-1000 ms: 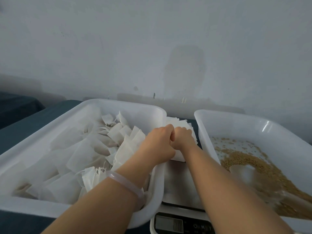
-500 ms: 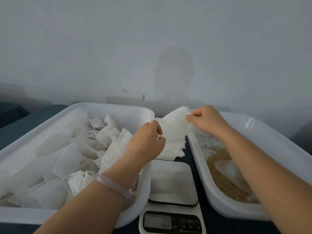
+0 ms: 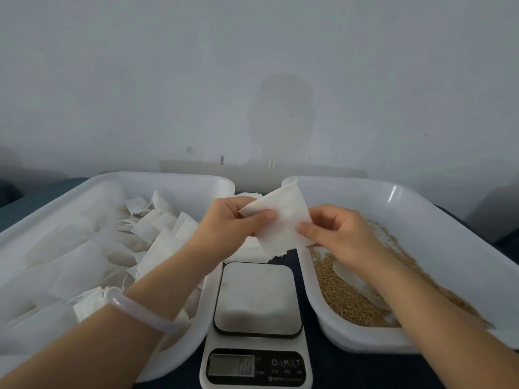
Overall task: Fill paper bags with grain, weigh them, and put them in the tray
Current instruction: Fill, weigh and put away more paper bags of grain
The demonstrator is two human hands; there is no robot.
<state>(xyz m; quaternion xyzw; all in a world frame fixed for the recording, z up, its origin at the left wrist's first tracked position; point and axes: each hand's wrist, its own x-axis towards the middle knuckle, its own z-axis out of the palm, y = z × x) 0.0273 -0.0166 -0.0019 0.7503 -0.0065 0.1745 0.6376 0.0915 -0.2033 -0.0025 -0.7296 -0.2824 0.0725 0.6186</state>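
- Two hands share one empty paper bag (image 3: 280, 220), raised above the far edge of the scale (image 3: 257, 299), between the left tray (image 3: 168, 181) and the grain tray (image 3: 421, 220).
- Left hand (image 3: 227, 228) pinches its left edge, thumb on top; right hand (image 3: 334, 234) pinches the lower right corner, other fingers curled.
- The bag looks featherlight, limp and easily torn, so it should be opened by parting the layers at the mouth.
- Once filled with grain (image 3: 345, 299), it will likely sag; support it from beneath.

Scoop (image 3: 354, 279) in grain (image 3: 342, 301) half hidden under right forearm. Left tray (image 3: 168, 181) cut by frame edge. Scale (image 3: 255, 332) display digits blurred. Bag stack (image 3: 250, 195) mostly behind held bag (image 3: 280, 220).
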